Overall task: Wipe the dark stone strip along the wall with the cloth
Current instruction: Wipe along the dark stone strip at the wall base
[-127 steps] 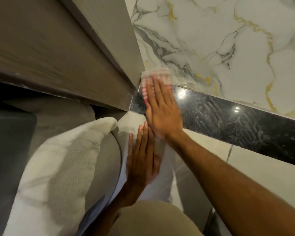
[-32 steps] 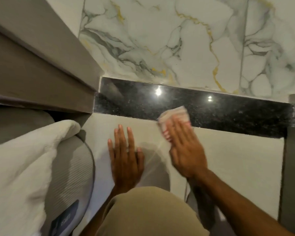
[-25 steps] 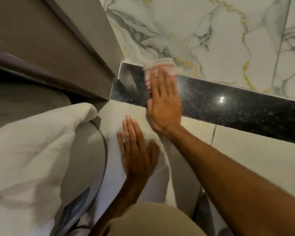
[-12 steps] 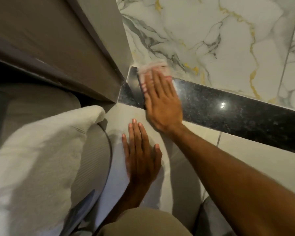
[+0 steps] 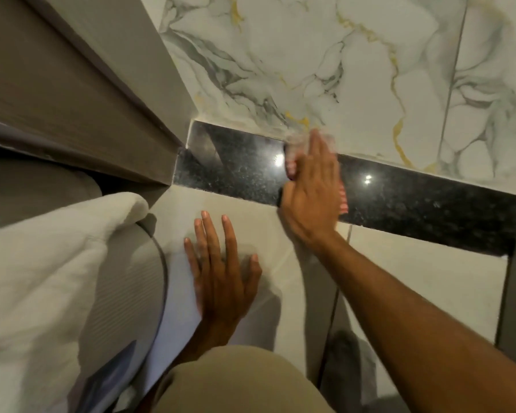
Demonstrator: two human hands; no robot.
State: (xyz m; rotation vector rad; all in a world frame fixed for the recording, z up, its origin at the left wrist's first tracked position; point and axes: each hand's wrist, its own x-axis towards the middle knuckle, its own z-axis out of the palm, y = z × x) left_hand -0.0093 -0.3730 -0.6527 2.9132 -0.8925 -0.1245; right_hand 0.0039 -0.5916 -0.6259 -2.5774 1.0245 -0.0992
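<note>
on the dark stone strip [image 5: 414, 201], the right hand [image 5: 310, 192] presses the cloth [image 5: 343, 201] with straight fingers, left hand [image 5: 221, 275] splayed below; keep pressure even, sweeping lengthwise.

Cloth [image 5: 343, 201] is mostly hidden under the right hand [image 5: 310, 189] — just blurry edges poking out — and that hand covers part of the strip [image 5: 414, 204] too.

The cloth [image 5: 343, 201] lies flat against the dark stone strip [image 5: 242, 171].
</note>
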